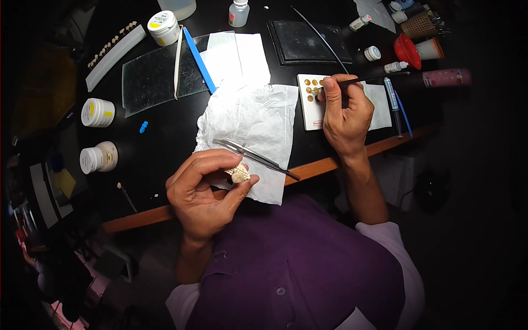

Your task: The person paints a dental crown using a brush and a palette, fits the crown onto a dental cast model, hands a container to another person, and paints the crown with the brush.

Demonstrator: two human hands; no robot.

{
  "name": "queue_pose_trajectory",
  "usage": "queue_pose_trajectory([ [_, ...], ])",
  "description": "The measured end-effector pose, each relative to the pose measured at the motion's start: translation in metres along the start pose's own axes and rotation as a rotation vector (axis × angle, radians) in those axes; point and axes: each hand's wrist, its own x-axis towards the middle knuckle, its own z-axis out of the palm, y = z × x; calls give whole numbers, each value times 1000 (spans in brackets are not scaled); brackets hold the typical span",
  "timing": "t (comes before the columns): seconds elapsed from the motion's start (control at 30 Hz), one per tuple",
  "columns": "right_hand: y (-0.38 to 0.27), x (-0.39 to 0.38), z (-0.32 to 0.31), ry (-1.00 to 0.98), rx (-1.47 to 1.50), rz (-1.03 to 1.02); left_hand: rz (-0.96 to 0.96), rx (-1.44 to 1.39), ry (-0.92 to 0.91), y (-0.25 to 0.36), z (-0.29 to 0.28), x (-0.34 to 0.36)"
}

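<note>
My left hand (201, 190) pinches a small cream tooth-shaped piece (240, 176) with a bumpy, mesh-like part between thumb and fingertips, over the front edge of the table. Under and beyond it, metal tweezers (254, 156) with dark ends lie slantwise on a crumpled white tissue (258, 118). My right hand (347, 118) grips a thin brush with a black handle (385, 76) like a pen, the handle pointing right. It is held over a white palette (312, 113) with round wells of amber and brown colour. Whether the brush tip touches a well is hard to see.
Left are a glass slab (148, 82), white jars (98, 113), a row of tooth-shaped tabs (113, 44) and a blue stick (199, 59). Right are a black slab (311, 41), a red bowl (407, 51), small bottles (396, 67) and a syringe (392, 104). A wooden edge (379, 146) borders the table.
</note>
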Motion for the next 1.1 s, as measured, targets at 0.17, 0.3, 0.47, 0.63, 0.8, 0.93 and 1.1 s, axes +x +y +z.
queue_pose_trajectory([
  [0.17,0,0,0,0,17,7,1,3,7,-1,-1,-1],
  [0.3,5,-2,2,61,106,5,16,16,4,0,0,0],
  [0.47,3,-1,2,54,96,13,6,18,2,0,-1,0],
  [0.63,-4,1,-1,-9,-7,25,7,17,0,1,0,0],
  [0.8,1,2,3,17,16,13,-11,18,2,0,0,1],
  [0.93,4,1,2,63,111,9,-2,9,7,0,1,0],
  [1.1,3,-2,2,78,125,37,-12,15,1,0,0,-1],
])
